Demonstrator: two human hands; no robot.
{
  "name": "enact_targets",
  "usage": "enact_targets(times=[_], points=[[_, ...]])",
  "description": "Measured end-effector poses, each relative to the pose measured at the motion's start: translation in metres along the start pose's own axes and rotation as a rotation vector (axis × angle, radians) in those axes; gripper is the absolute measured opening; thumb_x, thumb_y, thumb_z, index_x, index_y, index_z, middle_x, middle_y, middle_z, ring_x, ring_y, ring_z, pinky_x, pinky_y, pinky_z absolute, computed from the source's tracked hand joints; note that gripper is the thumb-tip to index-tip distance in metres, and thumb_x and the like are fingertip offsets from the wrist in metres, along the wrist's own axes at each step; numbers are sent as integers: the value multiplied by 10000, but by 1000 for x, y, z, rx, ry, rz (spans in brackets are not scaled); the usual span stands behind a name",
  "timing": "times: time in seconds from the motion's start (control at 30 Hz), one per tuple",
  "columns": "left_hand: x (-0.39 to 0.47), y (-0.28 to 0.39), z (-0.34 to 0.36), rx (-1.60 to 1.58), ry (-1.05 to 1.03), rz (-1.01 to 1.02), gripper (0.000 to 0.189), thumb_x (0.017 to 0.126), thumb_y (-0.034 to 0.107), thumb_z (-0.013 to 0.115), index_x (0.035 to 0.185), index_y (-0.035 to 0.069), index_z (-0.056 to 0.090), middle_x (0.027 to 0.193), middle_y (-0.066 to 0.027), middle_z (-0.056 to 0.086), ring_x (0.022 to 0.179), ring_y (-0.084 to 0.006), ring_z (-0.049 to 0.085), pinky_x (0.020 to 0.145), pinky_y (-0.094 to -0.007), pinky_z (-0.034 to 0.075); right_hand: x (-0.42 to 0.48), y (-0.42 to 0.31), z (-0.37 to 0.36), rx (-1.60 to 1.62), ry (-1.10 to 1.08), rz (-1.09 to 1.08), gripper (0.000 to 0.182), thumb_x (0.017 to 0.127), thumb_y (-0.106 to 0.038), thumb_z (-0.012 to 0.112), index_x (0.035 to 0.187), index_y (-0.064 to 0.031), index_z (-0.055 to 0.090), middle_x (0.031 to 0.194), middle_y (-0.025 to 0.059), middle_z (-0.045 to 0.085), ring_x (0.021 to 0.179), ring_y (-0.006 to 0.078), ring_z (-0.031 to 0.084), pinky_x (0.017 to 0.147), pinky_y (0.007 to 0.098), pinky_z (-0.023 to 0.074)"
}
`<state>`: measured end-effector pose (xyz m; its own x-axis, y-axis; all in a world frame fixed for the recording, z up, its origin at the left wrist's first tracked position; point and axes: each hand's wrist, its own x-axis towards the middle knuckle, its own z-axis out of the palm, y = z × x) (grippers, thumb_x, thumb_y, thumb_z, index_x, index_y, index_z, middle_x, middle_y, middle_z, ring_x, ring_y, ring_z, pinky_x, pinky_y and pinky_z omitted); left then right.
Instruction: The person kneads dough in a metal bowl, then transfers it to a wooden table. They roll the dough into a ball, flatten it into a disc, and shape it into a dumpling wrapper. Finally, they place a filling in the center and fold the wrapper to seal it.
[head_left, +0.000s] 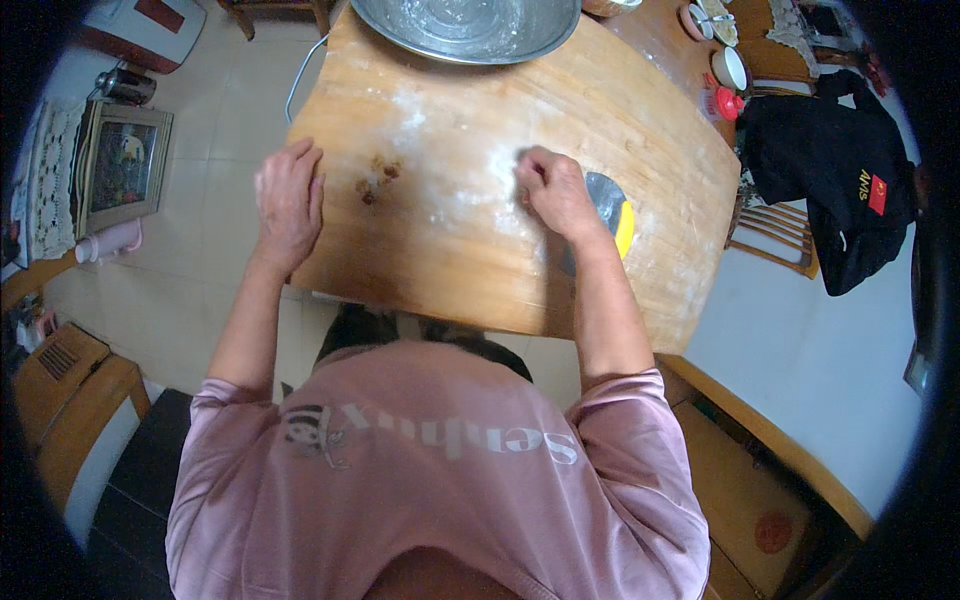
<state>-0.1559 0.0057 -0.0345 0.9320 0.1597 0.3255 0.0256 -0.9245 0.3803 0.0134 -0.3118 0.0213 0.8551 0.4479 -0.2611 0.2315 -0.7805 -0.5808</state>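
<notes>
A large wooden board (435, 247), dusted with white powder that looks like flour, lies before me. My left hand (289, 202) grips the board's left edge, its back turned up. Over a powdery patch (504, 161) right of the middle, my right hand (553, 187) is curled with its fingers drawn in and slightly blurred. Nothing shows in it, though its palm is hidden. Beside and partly under my right wrist lies a dough scraper (604, 193) with a grey blade and a yellow edge grip. Brown marks (379, 178) spot the board toward my left hand.
A big metal basin (469, 30) with white residue sits at the board's far edge. Beyond the right side stand a white bowl (729, 69) and a red-capped container (726, 103). A black garment (825, 172) hangs over a wooden chair (780, 238). A white cable (298, 79) runs past the far left corner.
</notes>
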Motion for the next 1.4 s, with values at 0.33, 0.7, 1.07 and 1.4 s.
enact_targets(times=[0.33,0.7,1.07,1.4], points=[[-8,1,-3,-63,1,-18,337,900,46,626,1233,33,578,1295,-154,569,1168,-347,534,984,-450,412,-20,-11,16,-279,252,-158,210,829,-96,713,1007,-42,615,1041,177,595,886,396,642,753,472,543],[-8,2,-3,-97,13,-30,342,897,33,625,1235,27,575,1287,-152,571,1179,-356,530,994,-461,411,-11,-22,19,-293,122,-215,150,899,-173,631,908,-24,640,933,234,666,840,423,657,742,507,523],[-12,-2,0,-96,5,-40,293,939,53,601,1230,26,574,1316,-169,571,1197,-374,528,1014,-477,412,15,-18,22,-95,30,-143,147,886,-171,625,863,-30,660,814,234,669,793,421,658,763,497,534],[-9,-1,-3,-116,8,-31,288,944,60,596,1230,27,581,1313,-176,576,1178,-374,536,997,-469,415,-7,-10,18,49,221,-139,62,832,-34,653,863,-1,610,885,207,620,803,380,640,734,419,520]])
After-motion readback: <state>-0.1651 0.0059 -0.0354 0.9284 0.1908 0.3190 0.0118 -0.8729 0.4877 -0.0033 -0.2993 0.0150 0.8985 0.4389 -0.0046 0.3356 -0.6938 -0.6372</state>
